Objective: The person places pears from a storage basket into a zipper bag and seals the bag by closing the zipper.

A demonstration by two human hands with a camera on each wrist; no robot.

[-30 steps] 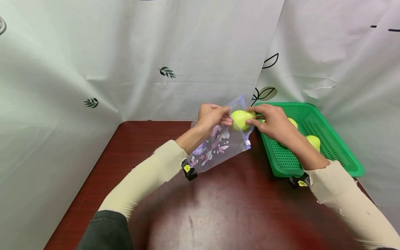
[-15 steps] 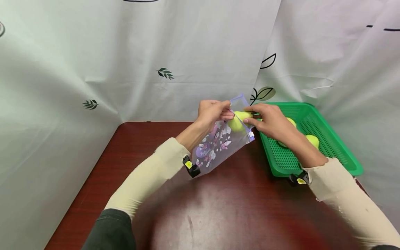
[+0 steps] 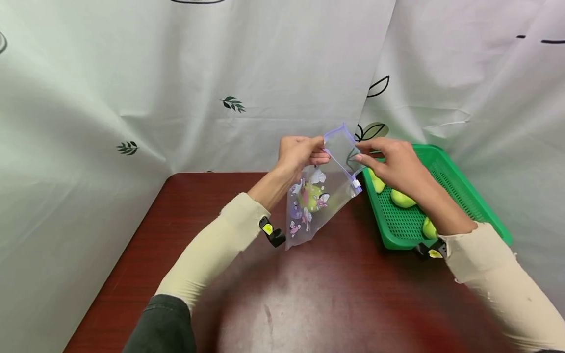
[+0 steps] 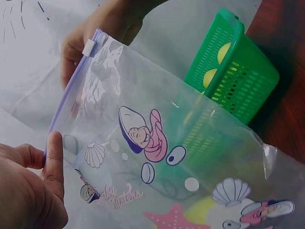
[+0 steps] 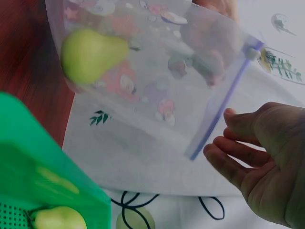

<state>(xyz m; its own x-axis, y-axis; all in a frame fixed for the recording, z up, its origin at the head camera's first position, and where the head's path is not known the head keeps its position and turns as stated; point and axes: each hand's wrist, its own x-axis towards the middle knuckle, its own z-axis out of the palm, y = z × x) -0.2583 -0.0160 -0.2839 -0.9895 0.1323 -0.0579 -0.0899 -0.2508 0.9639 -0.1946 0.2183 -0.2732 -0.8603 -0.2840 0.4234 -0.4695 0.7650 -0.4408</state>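
My left hand [image 3: 300,153] pinches the lilac-edged mouth of a clear zip bag [image 3: 328,208] printed with pink and white sea figures. The bag hangs tilted above the table, its white slider [image 3: 356,184] at the lower corner of the mouth. Inside lies a green-yellow pear [image 5: 90,56], low in the bag with its stem toward the mouth. My right hand [image 3: 395,159] is beside the mouth, thumb and fingers apart with nothing between them. In the right wrist view those fingertips [image 5: 209,151] are close to the lilac edge; contact is unclear.
A green perforated basket [image 3: 388,239] stands on the right of the dark red table [image 3: 265,304]. Several pears [image 3: 402,198] lie in it, partly behind my right forearm. White curtains [image 3: 273,63] with leaf prints hang around the back and sides.
The pear has left my right hand and dropped from the mouth deep into the bag. My right hand has drawn back slightly to the right. The bag now hangs more steeply.
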